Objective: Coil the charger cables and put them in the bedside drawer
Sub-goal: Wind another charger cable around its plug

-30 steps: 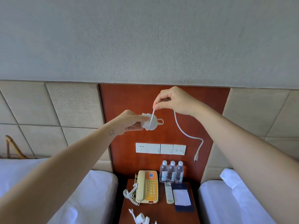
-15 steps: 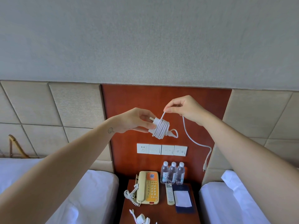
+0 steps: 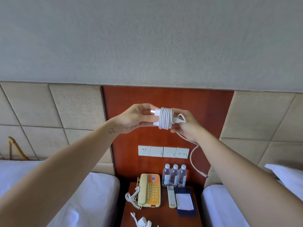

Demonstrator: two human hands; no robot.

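Head view, left hand (image 3: 136,117) fingers pinching cable-wrapped charger (image 3: 163,118), right hand (image 3: 186,124) fingers gripping its cable (image 3: 193,154).

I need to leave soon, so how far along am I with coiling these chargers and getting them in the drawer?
Roughly halfway through the first. Most of the white cable is wound around the charger plug, held by the left hand; the right hand guides a loose tail. A second charger lies uncoiled on the nightstand. No drawer is in view.
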